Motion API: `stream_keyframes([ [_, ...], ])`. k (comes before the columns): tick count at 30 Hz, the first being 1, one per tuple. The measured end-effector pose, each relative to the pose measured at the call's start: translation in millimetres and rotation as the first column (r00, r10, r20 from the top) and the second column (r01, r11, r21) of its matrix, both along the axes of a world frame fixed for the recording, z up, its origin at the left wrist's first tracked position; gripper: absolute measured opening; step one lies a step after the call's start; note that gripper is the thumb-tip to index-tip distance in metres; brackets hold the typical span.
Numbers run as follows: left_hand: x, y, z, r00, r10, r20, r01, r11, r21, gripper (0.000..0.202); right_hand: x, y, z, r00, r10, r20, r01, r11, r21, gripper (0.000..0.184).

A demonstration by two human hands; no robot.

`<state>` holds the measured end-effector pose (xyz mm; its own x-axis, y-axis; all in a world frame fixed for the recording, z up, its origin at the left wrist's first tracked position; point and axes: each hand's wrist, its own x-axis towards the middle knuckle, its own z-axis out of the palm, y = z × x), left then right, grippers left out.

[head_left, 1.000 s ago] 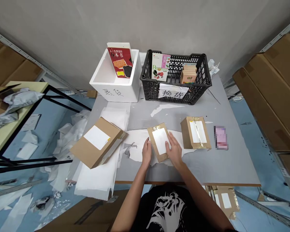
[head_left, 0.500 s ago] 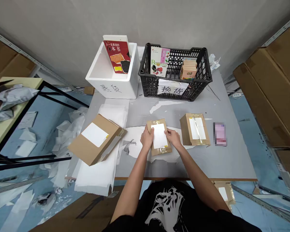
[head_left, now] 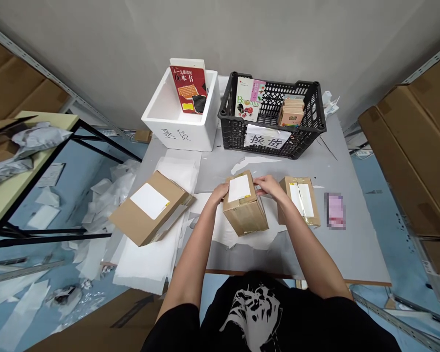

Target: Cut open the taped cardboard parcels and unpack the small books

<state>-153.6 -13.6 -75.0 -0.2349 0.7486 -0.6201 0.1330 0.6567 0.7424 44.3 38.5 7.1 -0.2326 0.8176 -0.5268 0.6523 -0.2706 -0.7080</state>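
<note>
A taped cardboard box (head_left: pixel 245 217) with a white label on its upper face stands tilted at the middle of the table. My left hand (head_left: pixel 219 191) grips its upper left edge. At its far right side, my right hand (head_left: pixel 269 187) has its fingers against the box, partly hidden behind the corner. A second small box (head_left: pixel 285 188) with a white label and shiny tape sits just right of my right hand. To the left, a larger cardboard box (head_left: pixel 132 222) with a white label rests on a stack of white sheets (head_left: pixel 132 274).
At the back stand a white foam box (head_left: pixel 183 134) with a red book (head_left: pixel 189 90) in it and a black plastic crate (head_left: pixel 297 146) holding books. A blurred pink item (head_left: pixel 335 210) lies at the right. Shelving with cartons (head_left: pixel 410 146) stands beyond the table's right edge.
The middle box has been tipped, so its taped side now faces me and its labelled face has moved up and away. Both hands shifted to its far edges. The view has moved slightly.
</note>
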Motion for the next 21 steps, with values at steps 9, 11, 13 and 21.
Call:
stream_keyframes([
  [9, 4, -27, -8.4, 0.943, 0.206, 0.261, -0.269, 0.934, 0.234, 0.032, -19, -73, 19.3, 0.962, 0.179, 0.208, -0.244, 0.904, 0.351, 0.034],
  [11, 6, -35, -13.4, 0.924, 0.23, 0.305, -0.313, 0.913, 0.261, 0.034, -22, -96, 17.1, 0.961, 0.181, 0.207, -0.252, 0.88, 0.403, 0.038],
  [13, 7, -40, -17.9, 0.891, 0.252, 0.377, -0.373, 0.881, 0.291, 0.034, -24, -113, 12.8, 0.964, 0.183, 0.194, -0.252, 0.865, 0.434, 0.039],
  [21, 17, -51, -14.5, 0.747, 0.314, 0.586, -0.604, 0.688, 0.401, 0.026, -22, -148, -24.0, 0.988, 0.145, -0.047, -0.09, 0.805, 0.586, 0.06],
])
